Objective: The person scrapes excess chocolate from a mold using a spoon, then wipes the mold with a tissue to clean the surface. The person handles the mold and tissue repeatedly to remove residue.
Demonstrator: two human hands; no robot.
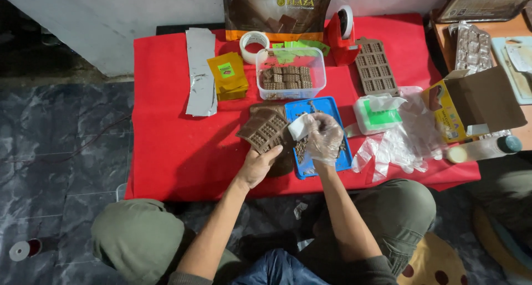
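I have a brown mould point(265, 128) in my bare left hand point(258, 166), thumb and fingers wrapped over its near corner so it sits tilted above the red cloth point(166, 124), just left of the blue tray point(324, 108). My right hand point(324, 138), in a thin clear glove, is curled shut around a small pale piece point(300, 126) right at the mould's edge, over the tray; what that piece is I cannot tell. To do this well, I judge I should keep the mould low and close over the tray so anything that drops lands among the crumbs there and not on the cloth, steady the mould from underneath rather than squeezing it, and work with the gloved fingertips only, keeping the bare hand off the chocolate side. My left forearm runs up from the lower middle, wrist straight, palm turned inward; my right forearm crosses up beside it, wrist bent down, knuckles up. Beyond the tray stands a clear tub point(291, 74) of finished pieces, with a second mould point(376, 67) lying flat to its right and loose plastic bags point(404, 141) near my right knee.
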